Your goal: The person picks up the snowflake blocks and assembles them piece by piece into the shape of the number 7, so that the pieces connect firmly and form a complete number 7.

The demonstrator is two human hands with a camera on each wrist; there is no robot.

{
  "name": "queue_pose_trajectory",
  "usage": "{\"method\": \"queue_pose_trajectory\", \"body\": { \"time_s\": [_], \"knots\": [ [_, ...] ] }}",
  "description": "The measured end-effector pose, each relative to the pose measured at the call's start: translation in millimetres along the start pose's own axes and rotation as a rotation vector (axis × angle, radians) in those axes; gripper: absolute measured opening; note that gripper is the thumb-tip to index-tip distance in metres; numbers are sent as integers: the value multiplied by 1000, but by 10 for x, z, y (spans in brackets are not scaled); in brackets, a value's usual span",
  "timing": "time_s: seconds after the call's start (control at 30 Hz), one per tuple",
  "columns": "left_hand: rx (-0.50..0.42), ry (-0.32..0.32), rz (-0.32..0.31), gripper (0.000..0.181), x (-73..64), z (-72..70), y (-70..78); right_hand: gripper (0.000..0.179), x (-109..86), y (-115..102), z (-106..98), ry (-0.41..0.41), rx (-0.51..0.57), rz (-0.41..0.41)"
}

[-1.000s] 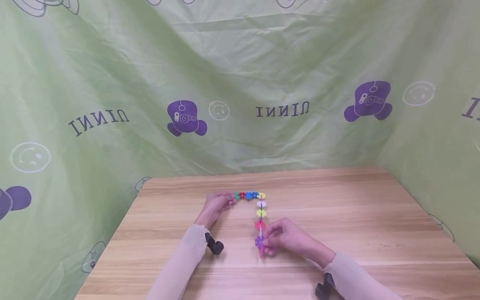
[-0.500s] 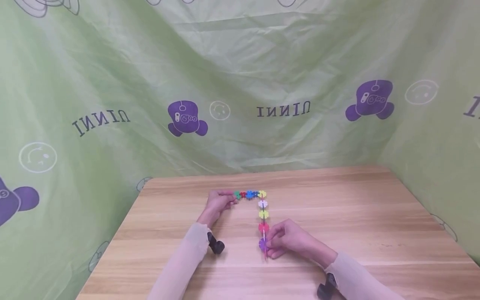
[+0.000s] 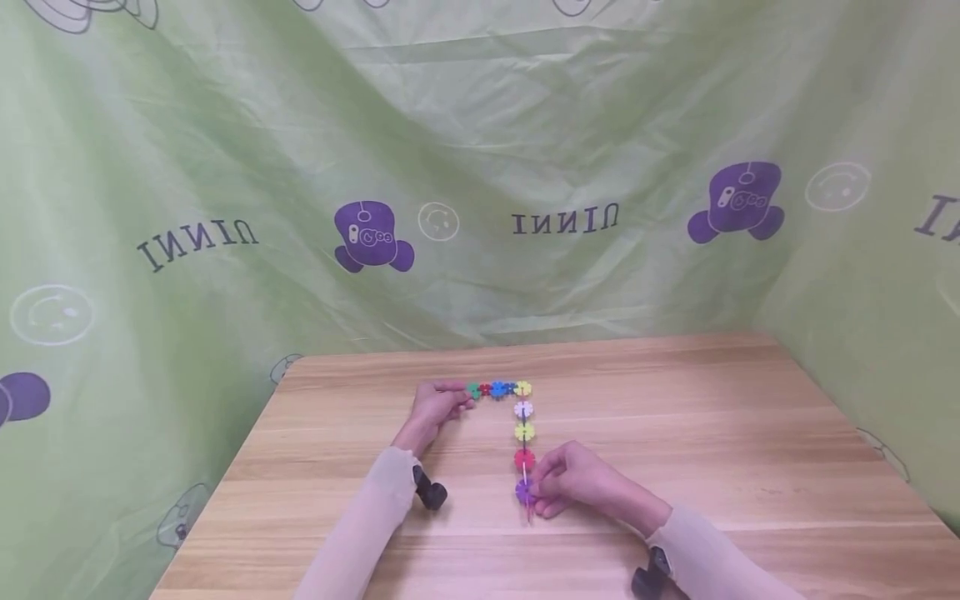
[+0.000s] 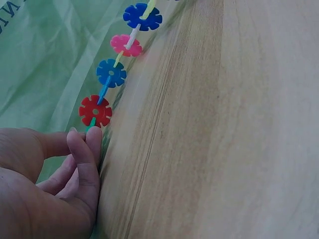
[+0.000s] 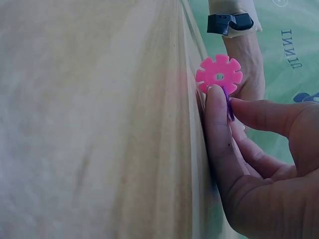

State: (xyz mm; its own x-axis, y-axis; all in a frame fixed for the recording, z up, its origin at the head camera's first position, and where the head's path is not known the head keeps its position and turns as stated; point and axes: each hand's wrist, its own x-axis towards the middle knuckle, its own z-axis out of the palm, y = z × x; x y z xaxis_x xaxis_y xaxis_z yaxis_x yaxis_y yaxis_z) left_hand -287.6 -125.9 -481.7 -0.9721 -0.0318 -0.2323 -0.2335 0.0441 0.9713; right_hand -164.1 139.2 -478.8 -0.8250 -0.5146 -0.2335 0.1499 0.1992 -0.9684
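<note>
A chain of colourful slotted snowflake discs (image 3: 524, 432) bends in an L shape on the table, its corner at a yellow disc (image 3: 523, 389). At the chain's far left end, my left hand (image 3: 438, 406) pinches a green disc (image 3: 473, 391) between thumb and fingers. In the left wrist view, a red disc (image 4: 95, 111) and a blue disc (image 4: 111, 73) follow beyond those fingertips. Toward the near end, my right hand (image 3: 572, 481) pinches a purple disc (image 3: 523, 492). A pink disc (image 5: 219, 74) sticks out past it in the right wrist view.
The wooden table (image 3: 675, 417) has a light grain. A green printed cloth (image 3: 480, 167) hangs behind it and along both sides. Each wrist carries a black camera mount (image 3: 430, 488) over a pale sleeve.
The near leg of the chain has shifted slightly toward me with my right hand, its discs a little further apart. My left hand has stayed nearly still on the green disc.
</note>
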Motion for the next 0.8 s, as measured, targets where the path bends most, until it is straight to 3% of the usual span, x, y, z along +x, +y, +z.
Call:
{"method": "queue_pose_trajectory", "body": {
  "time_s": [0.5, 0.8],
  "knots": [
    [56, -9, 19, 26, 5, -52, -5, 13, -8, -42, -14, 50, -120, 8],
    [136, -8, 36, 27, -21, -191, 17, 16, -61, -97, -246, 101, -238, 4]
  ]
}}
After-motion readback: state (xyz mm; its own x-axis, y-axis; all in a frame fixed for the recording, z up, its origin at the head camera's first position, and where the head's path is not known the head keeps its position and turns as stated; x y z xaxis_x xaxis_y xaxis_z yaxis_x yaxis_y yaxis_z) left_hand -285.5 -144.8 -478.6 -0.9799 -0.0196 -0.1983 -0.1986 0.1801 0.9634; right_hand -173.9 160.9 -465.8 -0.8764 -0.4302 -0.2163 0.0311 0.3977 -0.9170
